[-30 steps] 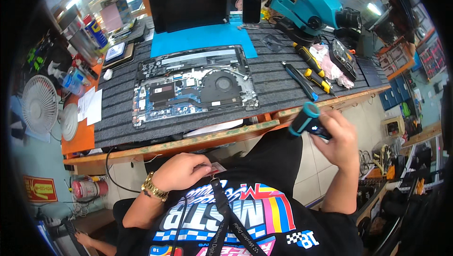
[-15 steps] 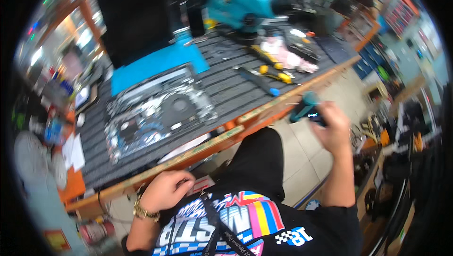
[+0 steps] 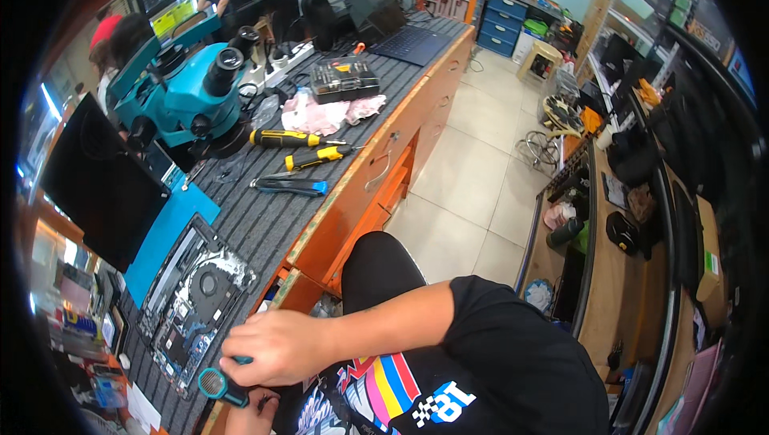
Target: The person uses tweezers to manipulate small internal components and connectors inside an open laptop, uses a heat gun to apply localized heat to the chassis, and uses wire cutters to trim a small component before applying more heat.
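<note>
My right hand (image 3: 280, 347) is closed on a teal handheld blower (image 3: 223, 387), whose round grille end sticks out below the fingers. Just under it is my left hand (image 3: 262, 404), its fingers curled together near the blower and mostly covered by the right hand and the tool. Whatever the left fingers pinch is too small and dark to name. Both hands are by the bench's near edge, beside an opened laptop base (image 3: 196, 295) with its fan and circuit board bare. A blue mat (image 3: 172, 255) lies past it, under a dark laptop screen (image 3: 104, 183).
A teal microscope (image 3: 188, 94) stands farther along the bench (image 3: 264, 219). Nearby lie two yellow-black screwdrivers (image 3: 284, 138), a blue-tipped tool (image 3: 288, 186), a pink cloth (image 3: 320, 114) and a bit case (image 3: 344, 78). Shelving (image 3: 593, 275) stands at right across the tiled floor; other people are at far left.
The view has swung to the right. My right hand has brought the blower from out at the right, over the floor, across my body to my left hand.
</note>
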Motion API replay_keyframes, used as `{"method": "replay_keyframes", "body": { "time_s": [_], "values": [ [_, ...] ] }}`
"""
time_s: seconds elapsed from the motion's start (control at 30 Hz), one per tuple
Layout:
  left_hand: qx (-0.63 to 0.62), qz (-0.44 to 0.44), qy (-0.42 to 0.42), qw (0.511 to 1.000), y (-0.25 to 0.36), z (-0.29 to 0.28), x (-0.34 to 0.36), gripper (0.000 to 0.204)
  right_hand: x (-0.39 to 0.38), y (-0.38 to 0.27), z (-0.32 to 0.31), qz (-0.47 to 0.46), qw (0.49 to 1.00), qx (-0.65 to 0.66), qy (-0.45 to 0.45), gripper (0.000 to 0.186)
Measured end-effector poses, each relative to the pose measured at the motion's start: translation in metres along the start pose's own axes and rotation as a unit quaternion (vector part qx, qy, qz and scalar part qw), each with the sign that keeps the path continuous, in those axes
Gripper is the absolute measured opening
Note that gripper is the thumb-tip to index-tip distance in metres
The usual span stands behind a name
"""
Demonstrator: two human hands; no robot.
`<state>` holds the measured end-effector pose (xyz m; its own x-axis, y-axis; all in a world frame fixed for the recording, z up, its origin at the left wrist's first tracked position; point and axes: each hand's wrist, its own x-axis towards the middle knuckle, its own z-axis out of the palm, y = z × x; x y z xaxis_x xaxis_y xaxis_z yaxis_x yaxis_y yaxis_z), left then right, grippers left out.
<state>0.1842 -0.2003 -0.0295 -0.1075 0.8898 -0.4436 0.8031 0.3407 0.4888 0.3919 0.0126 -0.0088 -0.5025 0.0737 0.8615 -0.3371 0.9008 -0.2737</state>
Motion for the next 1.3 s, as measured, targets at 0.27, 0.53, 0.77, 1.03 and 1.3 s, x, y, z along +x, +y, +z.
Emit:
{"method": "replay_keyframes", "body": {
  "time_s": [0.27, 0.53, 0.77, 1.03, 1.3],
  "values": [
    [-0.066, -0.055, -0.072, 0.994, 0.029, -0.016, -0.008, 0.024, -0.018, 0.033, -0.057, 0.053, 0.995, -0.037, -0.077, 0.027],
    [-0.048, 0.054, -0.071, 0.995, 0.044, -0.029, 0.007, 0.024, -0.079, 0.001, -0.205, 0.298, 0.924, -0.217, -0.1, 0.033],
    [0.003, 0.055, -0.05, 0.997, 0.087, -0.039, 0.01, 0.024, -0.098, -0.008, -0.223, 0.32, 0.89, -0.301, -0.125, 0.034],
    [-0.055, 0.062, -0.011, 0.997, 0.065, -0.035, 0.021, 0.021, -0.098, 0.002, -0.25, 0.279, 0.868, -0.401, -0.089, 0.052],
    [-0.088, 0.107, 0.051, 0.989, 0.048, -0.029, 0.009, 0.021, -0.054, 0.027, -0.216, 0.343, 0.895, -0.208, -0.195, 0.057]
  ]
}}
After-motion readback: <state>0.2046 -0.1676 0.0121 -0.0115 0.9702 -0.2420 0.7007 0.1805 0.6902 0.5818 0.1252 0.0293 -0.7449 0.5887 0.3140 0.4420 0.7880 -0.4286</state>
